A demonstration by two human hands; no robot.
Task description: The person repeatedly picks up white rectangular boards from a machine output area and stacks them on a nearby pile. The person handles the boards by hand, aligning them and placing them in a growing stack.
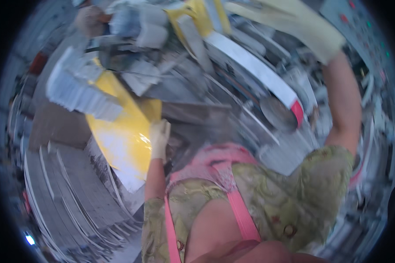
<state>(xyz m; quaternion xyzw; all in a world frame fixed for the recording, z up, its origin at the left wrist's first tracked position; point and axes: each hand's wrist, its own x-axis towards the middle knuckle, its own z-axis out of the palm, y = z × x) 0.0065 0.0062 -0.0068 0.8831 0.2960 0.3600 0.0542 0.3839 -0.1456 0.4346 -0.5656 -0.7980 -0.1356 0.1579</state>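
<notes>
My left hand (159,138), in a cream glove, is beside the right edge of a shiny yellow panel (123,127). Its fingers look curled closed; whether they hold anything is hidden. Stretched far out at the upper right, my right hand (294,26) wears a matching glove. Its fingers extend leftward, with nothing visible in them, near a yellow machine guard (202,19). Below that hand runs a long white machine cover (254,65) with a red end. A ribbed whitish stack (74,85) rests at the yellow panel's upper left. Motion blur softens much of this.
Stacked long grey strips (74,188) fill the lower left. A round metal disc (278,114) sits under the white cover. At the far upper right stands a control panel (360,30) with coloured lights. Another person (90,19) is partly visible at the upper left.
</notes>
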